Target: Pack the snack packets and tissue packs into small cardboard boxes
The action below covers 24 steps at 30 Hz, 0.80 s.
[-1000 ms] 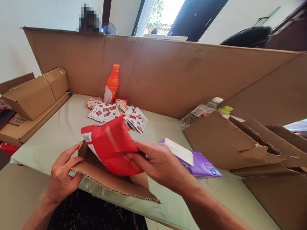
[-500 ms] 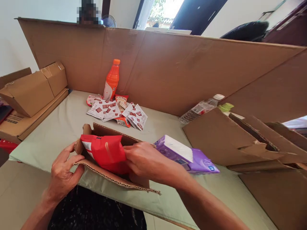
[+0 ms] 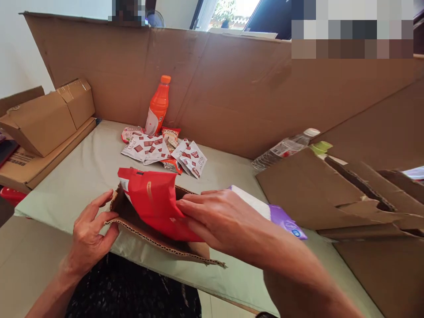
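Note:
An open cardboard box (image 3: 159, 243) lies near the table's front edge. My left hand (image 3: 94, 227) grips its left end, thumb on the near side and fingers at the end wall. A shiny red packet (image 3: 154, 198) with a white label stands tilted in the box, its top above the walls. My right hand (image 3: 212, 216) holds the packet's right end; its fingertips are partly hidden behind the packet. Just behind that hand lies a purple and white tissue pack (image 3: 281, 218), partly covered by it.
An orange drink bottle (image 3: 158, 108) stands at the back with several snack sachets (image 3: 149, 148) before it. Cardboard boxes (image 3: 46, 121) are stacked at left. At right, a clear plastic bottle (image 3: 285, 148) leans behind more cardboard boxes (image 3: 298, 190). A tall cardboard panel (image 3: 232, 92) closes the back.
The red packet has been raised and tipped more upright in the box. My right hand has moved up and slightly right with it; my left hand keeps its hold on the box.

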Tool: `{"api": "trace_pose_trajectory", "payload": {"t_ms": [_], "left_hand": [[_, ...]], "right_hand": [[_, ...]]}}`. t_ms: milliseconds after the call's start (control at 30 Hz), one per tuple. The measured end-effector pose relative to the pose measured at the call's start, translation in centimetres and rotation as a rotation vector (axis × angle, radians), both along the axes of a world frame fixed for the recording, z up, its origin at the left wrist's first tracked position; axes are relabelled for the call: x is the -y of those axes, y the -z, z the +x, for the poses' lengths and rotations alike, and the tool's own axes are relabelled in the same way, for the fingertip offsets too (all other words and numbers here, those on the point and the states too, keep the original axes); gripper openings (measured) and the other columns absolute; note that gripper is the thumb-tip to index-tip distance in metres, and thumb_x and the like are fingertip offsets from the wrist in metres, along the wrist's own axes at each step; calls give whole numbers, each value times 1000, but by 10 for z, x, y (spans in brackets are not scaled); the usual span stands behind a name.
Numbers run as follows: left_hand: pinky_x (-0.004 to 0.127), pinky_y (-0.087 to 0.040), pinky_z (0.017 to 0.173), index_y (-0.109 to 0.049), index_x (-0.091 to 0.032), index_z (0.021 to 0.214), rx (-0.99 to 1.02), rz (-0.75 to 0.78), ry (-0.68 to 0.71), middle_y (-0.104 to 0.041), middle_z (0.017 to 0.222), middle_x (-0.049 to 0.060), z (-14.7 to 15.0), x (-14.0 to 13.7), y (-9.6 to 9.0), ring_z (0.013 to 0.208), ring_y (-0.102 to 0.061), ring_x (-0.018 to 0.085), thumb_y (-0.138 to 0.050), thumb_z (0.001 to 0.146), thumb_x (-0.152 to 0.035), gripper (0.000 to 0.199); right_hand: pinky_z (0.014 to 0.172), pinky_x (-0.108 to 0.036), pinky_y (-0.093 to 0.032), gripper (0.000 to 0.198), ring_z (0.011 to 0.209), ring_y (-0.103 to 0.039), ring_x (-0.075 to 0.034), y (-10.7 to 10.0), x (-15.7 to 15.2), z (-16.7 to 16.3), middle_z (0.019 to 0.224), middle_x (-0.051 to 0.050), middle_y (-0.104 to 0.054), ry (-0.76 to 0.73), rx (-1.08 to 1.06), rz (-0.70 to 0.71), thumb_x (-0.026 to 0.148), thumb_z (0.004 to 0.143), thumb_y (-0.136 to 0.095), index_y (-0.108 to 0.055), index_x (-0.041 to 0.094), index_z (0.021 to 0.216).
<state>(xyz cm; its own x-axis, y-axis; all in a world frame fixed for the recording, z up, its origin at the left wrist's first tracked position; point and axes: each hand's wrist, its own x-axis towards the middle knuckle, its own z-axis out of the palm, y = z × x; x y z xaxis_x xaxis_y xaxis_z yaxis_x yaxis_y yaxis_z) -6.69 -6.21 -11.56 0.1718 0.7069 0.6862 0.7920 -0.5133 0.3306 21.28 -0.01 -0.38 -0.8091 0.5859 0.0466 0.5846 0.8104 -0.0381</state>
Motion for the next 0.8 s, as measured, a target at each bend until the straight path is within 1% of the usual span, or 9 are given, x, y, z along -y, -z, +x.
{"api": "trace_pose_trajectory", "payload": {"t_ms": [100, 200, 267, 333, 433, 500, 567, 667, 800], "left_hand": [[38, -62, 96, -69, -19, 95, 22, -10, -8, -65, 137, 13, 3, 0, 0, 115, -71, 24, -59, 88, -6, 18], [38, -61, 96, -69, -18, 97, 41, -10, -10, -66, 136, 14, 5, 0, 1, 114, -72, 24, -60, 87, -6, 18], [38, -61, 96, -69, -19, 97, 48, 0, -6, -66, 137, 14, 6, 0, 2, 115, -72, 25, -61, 87, -5, 19], [39, -61, 97, -69, -19, 98, 50, 3, -2, -66, 137, 15, 5, 1, 3, 116, -71, 25, -60, 87, -5, 19], [40, -61, 97, -69, -19, 99, 52, -18, 15, -67, 136, 15, 2, 3, 4, 118, -70, 26, -58, 87, -4, 21], [40, -61, 96, -68, -20, 100, 50, -36, 32, -67, 136, 14, -1, 3, 5, 118, -71, 26, -58, 87, -4, 24], [39, -61, 96, -68, -21, 102, 50, -42, 52, -65, 138, 14, -3, 2, 4, 119, -70, 25, -58, 85, -3, 26], [42, -58, 103, -67, -22, 106, 71, -52, 114, -57, 148, 12, -7, -2, 2, 130, -63, 27, -57, 84, 0, 32], [49, -53, 111, -65, -29, 126, 35, -147, 195, -37, 165, 9, -12, -11, -3, 146, -47, 30, -54, 87, -4, 48]], "right_hand": [[50, -32, -23, 24, 48, -46, -12, -10, 1, 1, 64, 0, -64, -3, 3, -5, 11, 93, -45, -60, 21, 78], [48, -32, -21, 24, 46, -49, -12, -10, -7, -17, 61, -1, -65, -11, 190, -92, 8, 89, -51, -63, 21, 72], [48, -31, -21, 21, 51, -57, -13, -1, -16, -35, 66, -4, -71, -56, 365, -149, 7, 87, -55, -71, 19, 79], [51, -31, -24, 23, 62, -67, -17, 15, -24, -52, 79, -10, -77, -119, 474, -186, 6, 89, -55, -76, 16, 91], [54, -30, -30, 26, 76, -73, -22, 35, -32, -64, 90, -13, -79, -153, 498, -237, 6, 92, -53, -78, 13, 95], [56, -30, -33, 24, 81, -75, -23, 39, -32, -65, 92, -13, -80, -140, 490, -266, 7, 92, -55, -78, 13, 96], [57, -29, -36, 23, 83, -75, -23, 38, -31, -62, 94, -13, -80, -127, 493, -285, 7, 92, -57, -78, 13, 99], [58, -29, -38, 23, 84, -76, -24, 33, -29, -60, 96, -14, -79, -124, 480, -302, 10, 93, -57, -76, 11, 103], [57, -29, -40, 26, 82, -75, -24, 32, -26, -58, 99, -13, -78, -129, 430, -311, 12, 93, -55, -72, 11, 113]]}}
